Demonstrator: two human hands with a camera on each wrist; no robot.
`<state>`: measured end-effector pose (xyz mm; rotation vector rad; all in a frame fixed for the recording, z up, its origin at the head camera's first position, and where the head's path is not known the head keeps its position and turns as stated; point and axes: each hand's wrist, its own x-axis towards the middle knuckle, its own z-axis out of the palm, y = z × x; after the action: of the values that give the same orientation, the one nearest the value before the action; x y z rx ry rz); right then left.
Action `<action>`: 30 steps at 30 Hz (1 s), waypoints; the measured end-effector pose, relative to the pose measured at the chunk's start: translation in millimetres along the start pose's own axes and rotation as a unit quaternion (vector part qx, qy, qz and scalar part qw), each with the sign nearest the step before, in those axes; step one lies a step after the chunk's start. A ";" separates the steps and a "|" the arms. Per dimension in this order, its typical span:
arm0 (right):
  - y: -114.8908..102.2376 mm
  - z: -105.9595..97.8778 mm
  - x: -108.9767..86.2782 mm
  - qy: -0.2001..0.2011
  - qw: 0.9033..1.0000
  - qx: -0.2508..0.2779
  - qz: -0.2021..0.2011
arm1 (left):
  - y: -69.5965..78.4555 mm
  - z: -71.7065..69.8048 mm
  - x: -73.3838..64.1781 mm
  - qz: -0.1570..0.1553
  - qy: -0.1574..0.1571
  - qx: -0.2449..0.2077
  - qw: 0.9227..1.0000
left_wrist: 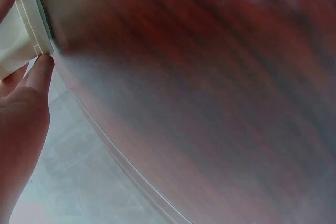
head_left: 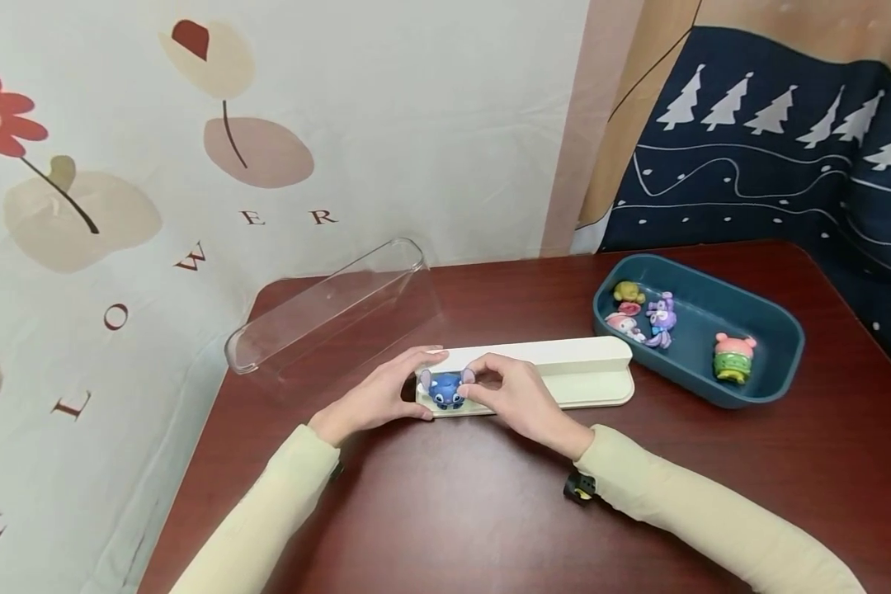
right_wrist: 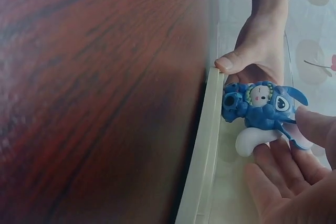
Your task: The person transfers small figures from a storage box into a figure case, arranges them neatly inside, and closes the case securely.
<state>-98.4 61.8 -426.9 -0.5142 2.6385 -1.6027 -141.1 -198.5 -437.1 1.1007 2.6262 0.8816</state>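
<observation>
A blue big-eared figurine (head_left: 445,391) stands at the left end of a long cream display base (head_left: 590,375) with a raised back step. My right hand (head_left: 518,398) pinches one of its ears between thumb and fingers. In the right wrist view the figurine (right_wrist: 269,109) shows a small white face on its front and a white rounded part beside it. My left hand (head_left: 377,396) grips the left end of the base, thumb at the front edge and fingers at the back. The left wrist view shows only the base's corner (left_wrist: 39,35) and part of that hand.
A clear plastic cover (head_left: 327,318) lies slanted at the back left. At the right stands a dark teal bin (head_left: 694,363) holding several figurines, among them a purple one (head_left: 661,318) and a pink-and-green one (head_left: 733,358). A patterned cloth (head_left: 416,124) hangs behind the table.
</observation>
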 end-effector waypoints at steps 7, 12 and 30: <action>-0.3 1.4 0.4 0.003 1.000 -0.007 -0.008 | -2.9 2.6 -3.7 -0.003 0.002 -0.002 1.000; -0.1 0.4 0.3 -0.001 1.000 -0.003 -0.008 | -3.9 2.4 -2.6 -0.004 0.001 0.001 1.000; -4.0 -51.0 -16.7 0.013 1.000 -0.004 0.011 | -2.6 0.3 -1.2 -0.003 -0.006 0.005 1.000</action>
<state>-90.6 108.8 -401.8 -0.4656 2.6617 -1.6044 -141.7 -200.7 -439.0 1.0958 2.6262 0.8582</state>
